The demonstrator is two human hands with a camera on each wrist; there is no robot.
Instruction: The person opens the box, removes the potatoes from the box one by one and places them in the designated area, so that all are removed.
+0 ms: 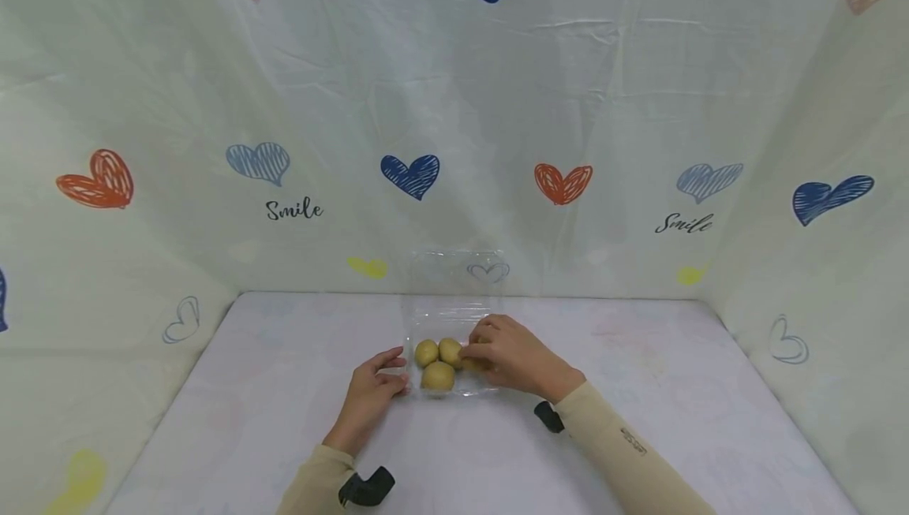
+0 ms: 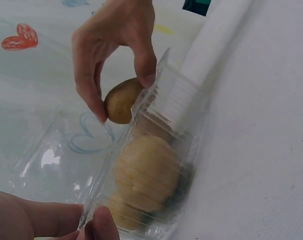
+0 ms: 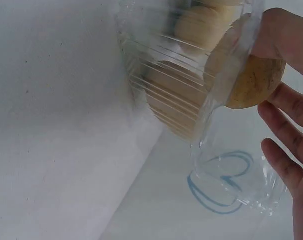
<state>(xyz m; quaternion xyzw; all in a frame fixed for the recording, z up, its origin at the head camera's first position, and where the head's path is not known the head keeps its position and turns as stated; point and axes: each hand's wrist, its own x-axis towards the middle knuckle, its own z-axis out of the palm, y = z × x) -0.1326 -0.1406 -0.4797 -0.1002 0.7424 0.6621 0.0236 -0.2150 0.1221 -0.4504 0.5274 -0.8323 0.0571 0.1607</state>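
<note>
Pinching a small brown-yellow potato (image 2: pixel 120 101) between thumb and fingertips, the right hand (image 1: pixel 513 356) hangs over the right side of a clear plastic clamshell box (image 1: pixel 452 341), wrist bent down, forearm in a beige sleeve (image 1: pixel 625 452) coming in from the table's near right. Left hand (image 1: pixel 372 393) lies on the table (image 1: pixel 270 389) at the box's left edge, fingers curled, thumb and forefinger pinching the box's thin rim (image 2: pixel 86 220).

Head view shows three potatoes (image 1: pixel 438 363) sitting in the box's tray, lid open and standing up behind it toward the table's far edge; the held potato is mostly hidden under the right hand there. Left wrist view shows it plainly, raised at the rim and touching the plastic wall, not down in the tray. Right wrist view shows it pressed to the outside of the ribbed wall, the lower fingers (image 3: pixel 284 165) spread loose beneath, other potatoes packed inside.

Box sits mid-table, nearer the far edge than the near one. Bare cloth lies wide to left and right of both hands; heart-print cloth walls (image 1: pixel 284 168) close the far and side edges.
</note>
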